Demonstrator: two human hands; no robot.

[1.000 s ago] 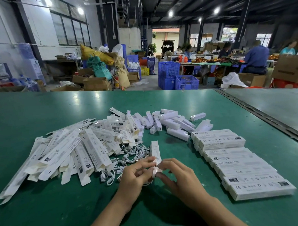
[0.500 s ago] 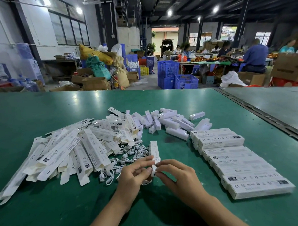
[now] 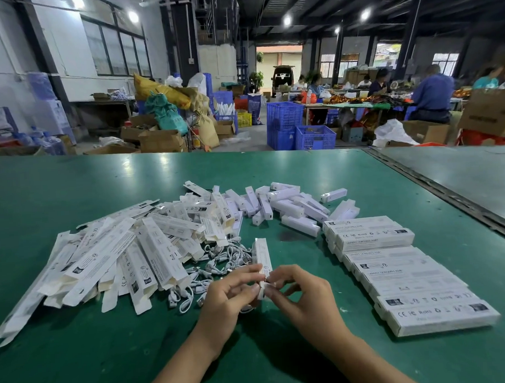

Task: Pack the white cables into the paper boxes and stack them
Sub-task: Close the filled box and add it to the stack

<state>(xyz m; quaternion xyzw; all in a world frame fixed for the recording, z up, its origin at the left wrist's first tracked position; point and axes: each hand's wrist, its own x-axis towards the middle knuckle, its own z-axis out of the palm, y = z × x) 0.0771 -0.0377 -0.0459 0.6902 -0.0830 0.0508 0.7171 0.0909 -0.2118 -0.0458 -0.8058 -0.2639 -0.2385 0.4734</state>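
Both my left hand (image 3: 230,296) and right hand (image 3: 305,297) pinch the paper box (image 3: 262,256) at lower centre, steadying its near end for closing.

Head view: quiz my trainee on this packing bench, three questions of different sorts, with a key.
1. True or false: only the left hand holds the paper box.
2. Where does the row of packed boxes lie? A) on the person's left B) on the person's right C) on the floor
3. Fill in: the loose white cables lie on the ___ table, beside the heap of flat boxes.
Key: 1 false, the right hand pinches its near end too; 2 B; 3 green.
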